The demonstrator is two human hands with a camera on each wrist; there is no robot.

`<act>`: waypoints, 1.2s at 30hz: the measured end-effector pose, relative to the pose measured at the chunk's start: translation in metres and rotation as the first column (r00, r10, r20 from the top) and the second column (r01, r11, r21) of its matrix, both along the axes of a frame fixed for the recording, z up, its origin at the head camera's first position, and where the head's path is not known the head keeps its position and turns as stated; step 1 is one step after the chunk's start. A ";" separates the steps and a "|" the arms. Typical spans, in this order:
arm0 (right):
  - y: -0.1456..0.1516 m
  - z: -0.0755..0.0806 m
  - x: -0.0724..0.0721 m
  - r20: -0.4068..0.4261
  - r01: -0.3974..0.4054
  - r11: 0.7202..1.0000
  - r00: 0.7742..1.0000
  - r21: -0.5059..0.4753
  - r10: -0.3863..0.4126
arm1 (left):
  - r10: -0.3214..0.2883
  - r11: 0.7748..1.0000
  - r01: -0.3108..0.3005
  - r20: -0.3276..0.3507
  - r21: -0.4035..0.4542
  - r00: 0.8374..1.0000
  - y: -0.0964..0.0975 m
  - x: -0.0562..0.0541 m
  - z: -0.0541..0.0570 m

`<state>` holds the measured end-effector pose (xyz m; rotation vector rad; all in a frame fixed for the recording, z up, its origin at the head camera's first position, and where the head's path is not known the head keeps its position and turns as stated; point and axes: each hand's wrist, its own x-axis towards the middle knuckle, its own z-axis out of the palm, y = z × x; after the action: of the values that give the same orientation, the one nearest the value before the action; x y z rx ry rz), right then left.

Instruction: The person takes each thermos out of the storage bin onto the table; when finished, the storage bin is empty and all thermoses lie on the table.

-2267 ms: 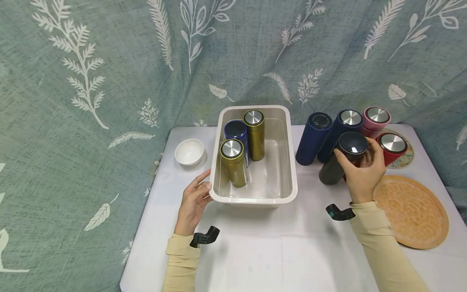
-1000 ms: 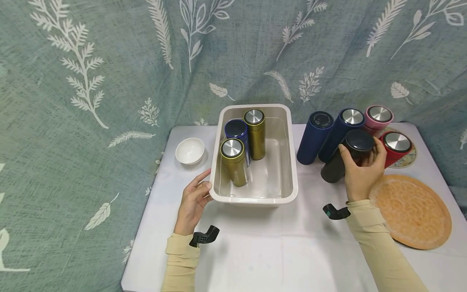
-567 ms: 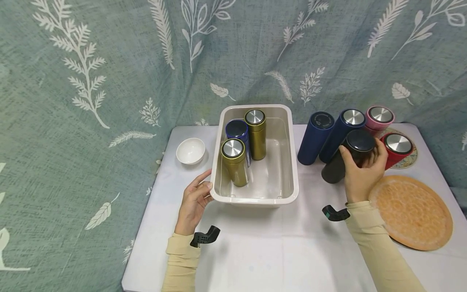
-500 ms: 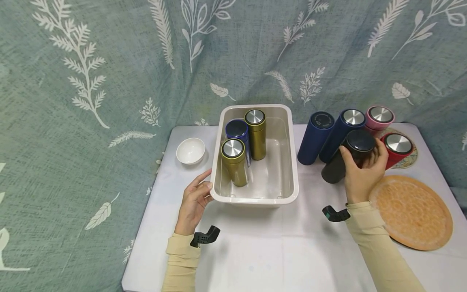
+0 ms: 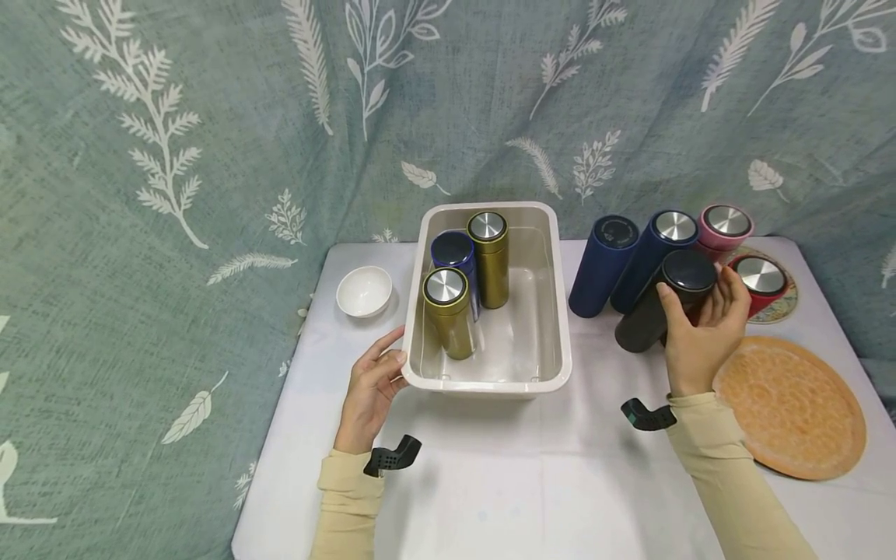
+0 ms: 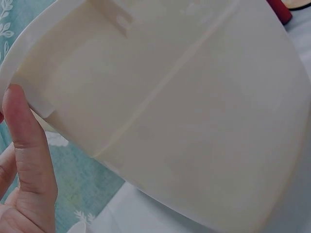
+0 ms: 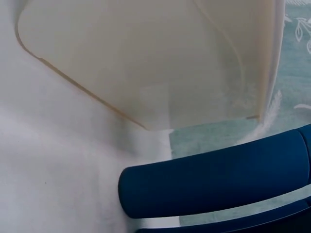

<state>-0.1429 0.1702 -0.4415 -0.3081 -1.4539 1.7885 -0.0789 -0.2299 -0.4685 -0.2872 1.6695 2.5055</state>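
In the head view my left hand holds the front left rim of a beige plastic bin, with its thumb on the rim. Inside the bin two gold thermos bottles, a front one and a back one, stand around a blue thermos with a dark lid. To the right, my right hand grips a black thermos near its lid, thumb on the left and fingers on the far right side. This bottle stands in front of a navy thermos with a silver lid. The right wrist view leaves this hand out.
Another navy thermos stands beside the bin's right side. Behind the right hand are a pink thermos and a red thermos, by a patterned round mat. An orange round board lies at right, a white bowl at left.
The black thermos has shifted slightly right and back since the oldest frame. Lately my right hand has slid a little right along it, its thumb nearer the lid. My left hand stays at the bin.
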 end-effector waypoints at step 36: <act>-0.032 0.046 0.017 -0.129 -0.294 0.933 0.937 0.209 0.325 | 0.009 1.000 -0.009 -0.011 -0.007 1.000 0.001 0.001 0.000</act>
<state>-0.1255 0.1379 -0.3954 0.1714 -1.6060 1.8532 -0.0782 -0.2291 -0.4689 -0.2833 1.6849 2.5125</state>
